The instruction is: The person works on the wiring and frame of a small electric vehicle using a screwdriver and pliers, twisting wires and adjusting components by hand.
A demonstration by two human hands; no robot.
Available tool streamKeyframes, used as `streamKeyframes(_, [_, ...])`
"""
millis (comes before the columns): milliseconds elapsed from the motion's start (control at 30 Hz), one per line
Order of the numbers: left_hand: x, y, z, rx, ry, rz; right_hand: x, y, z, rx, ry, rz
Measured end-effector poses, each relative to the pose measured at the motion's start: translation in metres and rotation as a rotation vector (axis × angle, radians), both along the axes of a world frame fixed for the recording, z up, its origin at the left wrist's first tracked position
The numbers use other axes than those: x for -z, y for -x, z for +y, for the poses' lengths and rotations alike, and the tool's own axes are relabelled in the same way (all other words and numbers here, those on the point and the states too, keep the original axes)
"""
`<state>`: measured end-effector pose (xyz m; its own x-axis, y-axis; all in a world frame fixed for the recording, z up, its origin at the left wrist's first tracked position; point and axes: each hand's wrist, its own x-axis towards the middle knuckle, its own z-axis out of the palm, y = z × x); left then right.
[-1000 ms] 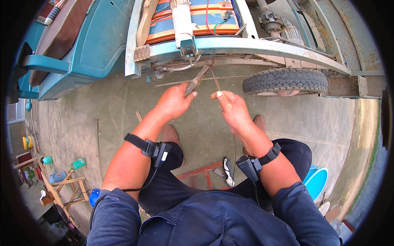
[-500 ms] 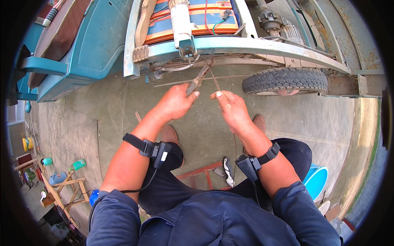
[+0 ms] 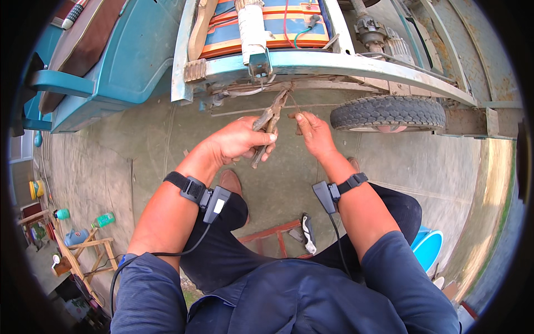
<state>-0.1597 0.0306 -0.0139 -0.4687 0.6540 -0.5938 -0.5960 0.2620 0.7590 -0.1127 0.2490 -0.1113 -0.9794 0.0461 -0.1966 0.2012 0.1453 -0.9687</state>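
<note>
My left hand (image 3: 240,140) grips the handles of rusty pliers (image 3: 271,119), whose jaws point up toward a bracket (image 3: 260,65) on the teal vehicle frame (image 3: 356,62). My right hand (image 3: 312,133) pinches a thin wire (image 3: 293,106) that runs up beside the pliers' jaws. Both wrists wear black strap-on sensors with cables. I sit low, knees spread, in front of the vehicle's underside.
A worn tyre (image 3: 387,113) stands right of my hands. Striped battery packs (image 3: 267,22) lie on the frame above. A teal body panel (image 3: 111,61) is at left. A red stool frame (image 3: 272,234), a blue tub (image 3: 428,247), bottles (image 3: 103,220) and a wooden stand (image 3: 83,250) sit on the concrete.
Both hands have stayed close under the frame; the pliers and the wire have shifted only slightly, with the grip unchanged.
</note>
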Motion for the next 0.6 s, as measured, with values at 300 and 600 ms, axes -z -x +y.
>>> streamKeyframes(300, [0.02, -0.002, 0.004, 0.009, 0.189, 0.305, -0.037, -0.02, 0.001, -0.035, 0.082, -0.29])
streamKeyframes(600, [0.018, -0.008, 0.014, 0.027, 0.45, 0.649, -0.048, -0.043, -0.021, 0.126, 0.232, -0.289])
